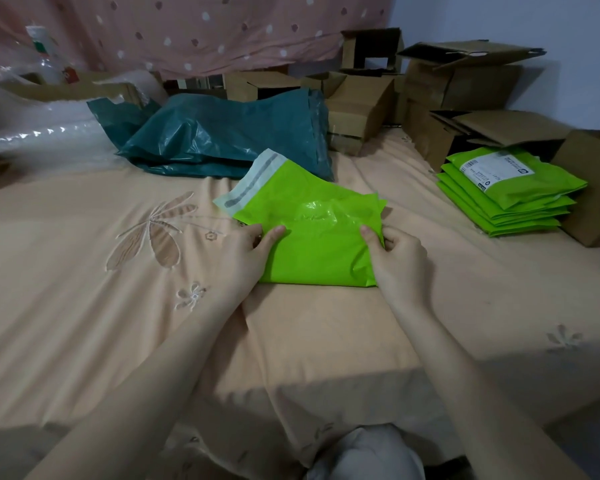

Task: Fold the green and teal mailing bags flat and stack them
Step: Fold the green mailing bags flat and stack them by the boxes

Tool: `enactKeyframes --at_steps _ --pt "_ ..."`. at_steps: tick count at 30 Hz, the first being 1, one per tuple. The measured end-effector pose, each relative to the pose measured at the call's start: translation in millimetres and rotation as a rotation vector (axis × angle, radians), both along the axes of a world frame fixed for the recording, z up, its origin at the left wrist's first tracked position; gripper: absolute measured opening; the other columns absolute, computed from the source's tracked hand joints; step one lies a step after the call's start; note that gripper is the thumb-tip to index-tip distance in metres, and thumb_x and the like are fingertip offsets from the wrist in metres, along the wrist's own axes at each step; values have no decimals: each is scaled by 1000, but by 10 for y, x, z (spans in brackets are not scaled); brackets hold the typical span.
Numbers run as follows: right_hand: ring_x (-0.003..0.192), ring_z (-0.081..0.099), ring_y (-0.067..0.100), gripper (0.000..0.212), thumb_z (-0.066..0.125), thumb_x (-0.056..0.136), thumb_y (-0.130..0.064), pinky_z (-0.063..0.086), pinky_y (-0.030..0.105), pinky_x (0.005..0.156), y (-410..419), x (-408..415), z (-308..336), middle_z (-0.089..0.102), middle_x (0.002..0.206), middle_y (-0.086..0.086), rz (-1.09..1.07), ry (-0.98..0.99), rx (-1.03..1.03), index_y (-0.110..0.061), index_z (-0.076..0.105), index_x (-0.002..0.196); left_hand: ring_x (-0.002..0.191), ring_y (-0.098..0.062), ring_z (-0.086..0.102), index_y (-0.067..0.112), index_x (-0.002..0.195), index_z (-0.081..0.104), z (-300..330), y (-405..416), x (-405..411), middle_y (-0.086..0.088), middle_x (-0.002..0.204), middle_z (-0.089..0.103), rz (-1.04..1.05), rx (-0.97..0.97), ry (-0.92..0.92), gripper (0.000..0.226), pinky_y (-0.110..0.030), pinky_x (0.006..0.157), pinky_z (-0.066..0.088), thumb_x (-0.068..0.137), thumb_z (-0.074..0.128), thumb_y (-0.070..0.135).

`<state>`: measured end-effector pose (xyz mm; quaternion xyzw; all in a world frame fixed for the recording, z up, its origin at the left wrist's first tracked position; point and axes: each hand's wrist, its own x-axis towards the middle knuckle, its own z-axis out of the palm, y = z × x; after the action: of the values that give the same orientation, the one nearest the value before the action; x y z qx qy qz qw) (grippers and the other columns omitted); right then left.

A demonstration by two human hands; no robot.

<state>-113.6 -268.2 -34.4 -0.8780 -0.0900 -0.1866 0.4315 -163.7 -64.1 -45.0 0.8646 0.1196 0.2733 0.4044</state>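
A bedroom at home, used for packing parcels: a bed with a peach embroidered sheet (118, 271), a pink dotted curtain (187, 29) behind, cardboard boxes (461, 88) stacked far right.

Label print (492, 169) too small to read; box (593, 188) (right) cut off.

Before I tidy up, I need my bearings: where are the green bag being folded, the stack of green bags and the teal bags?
green bag (321, 252): head view, smooth front panel.
stack of green bags (534, 188): head view, top bag.
teal bags (222, 140): head view, crinkled top.
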Motion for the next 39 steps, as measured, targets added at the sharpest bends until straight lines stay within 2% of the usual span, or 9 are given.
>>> enactKeyframes --at_steps 4,8,16,19,23,27,30,36,39 --pt "79 57 38 37 49 92 -44 33 36 60 48 5 -45 67 80 13 -67 -79 -121 -16 48 68 46 -11 29 16 53 26 41 -64 -39 -1 47 28 36 78 0 52 -31 50 19 89 60 33" --pt "86 58 38 29 51 87 -38 43 38 69 34 15 -54 68 84 12 -98 -31 -126 -11 57 79 51 -16 37 11 58 37 23 -78 -49 -5 51 40 45 79 -26 46 -33 55 23 89 59 37" --pt "89 56 34 25 45 76 -45 40 37 74 -16 3 -43 63 90 5 -70 5 -16 -23 56 79 101 -24 56 13 97 71 50 -47 -38 -8 99 68 120 125 -99 28 -26 83 34 93 55 34" --pt "93 56 33 26 49 81 -44 43 38 79 -42 44 -66 62 97 6 -53 10 -23 -22 62 86 95 -27 57 18 94 71 21 -44 -13 -11 85 70 108 101 -11 28 -30 77 36 92 53 40" --pt "85 60 27 36 45 72 -51 49 39 79 -49 81 -51 67 85 -2 3 94 63 -26 62 91 74 -7 54 17 85 68 28 -18 28 -5 79 66 -28 -133 11 28 -17 63 37 86 58 43" --pt "73 60 14 19 57 67 -40 48 38 75 -2 146 43 66 70 -14 116 210 415 -29 67 78 87 -10 59 2 90 69 157 -33 46 -1 95 65 -148 -485 -93 23 -24 81 45 84 67 24" --pt "65 57 3 14 63 81 -20 45 27 66 78 166 126 64 62 -15 191 190 619 -21 64 68 102 -17 62 3 108 68 270 -62 80 -13 115 67 -174 -688 -115 29 -31 94 48 85 68 20" --pt "56 50 1 40 64 88 -23 40 20 57 281 301 212 54 49 -16 237 122 767 -24 54 50 83 -9 62 19 84 73 368 -26 251 3 83 69 -167 -698 -145 18 -23 75 49 89 61 32" --pt "51 42 -5 44 63 87 -12 35 17 53 330 442 229 49 42 -20 256 91 753 -27 55 47 90 -15 62 22 82 74 391 61 358 0 87 70 -152 -741 -176 19 -34 87 48 90 60 32"
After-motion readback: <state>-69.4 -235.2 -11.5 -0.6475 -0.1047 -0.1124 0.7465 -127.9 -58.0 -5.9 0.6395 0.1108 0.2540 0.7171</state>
